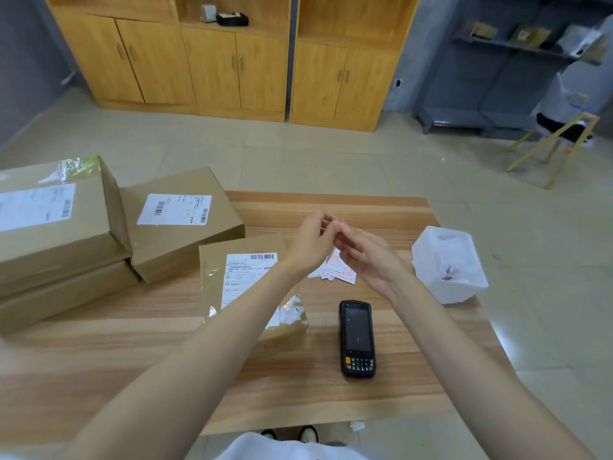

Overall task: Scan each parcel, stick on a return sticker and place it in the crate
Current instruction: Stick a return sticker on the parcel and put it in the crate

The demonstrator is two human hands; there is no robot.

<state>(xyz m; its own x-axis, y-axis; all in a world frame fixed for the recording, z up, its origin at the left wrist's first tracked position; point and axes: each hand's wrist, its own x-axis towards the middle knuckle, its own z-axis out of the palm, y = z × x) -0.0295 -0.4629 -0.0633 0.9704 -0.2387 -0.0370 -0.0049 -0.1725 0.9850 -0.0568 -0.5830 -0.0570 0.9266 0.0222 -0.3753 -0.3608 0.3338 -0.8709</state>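
A wooden table point(132, 343) with striped grain stood on a pale tiled floor point(298, 151); at its right edge sat a white tub point(431, 257) lined with a thin plastic bag, some scraps lying inside. Against the far wall ran honey-coloured wooden cabinets point(212, 68), doors closed; on their open shelf lay a black object point(232, 19) just beside a small grey box point(208, 12). To the right stood grey metal shelving point(491, 78); near it a yellow wooden frame point(560, 136); a white paper scrap point(357, 425) lay on the floor by the table's near edge.

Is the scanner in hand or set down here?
Set down: the scanner lies face up on the table, while the left hand and right hand pinch a small sticker beyond it.
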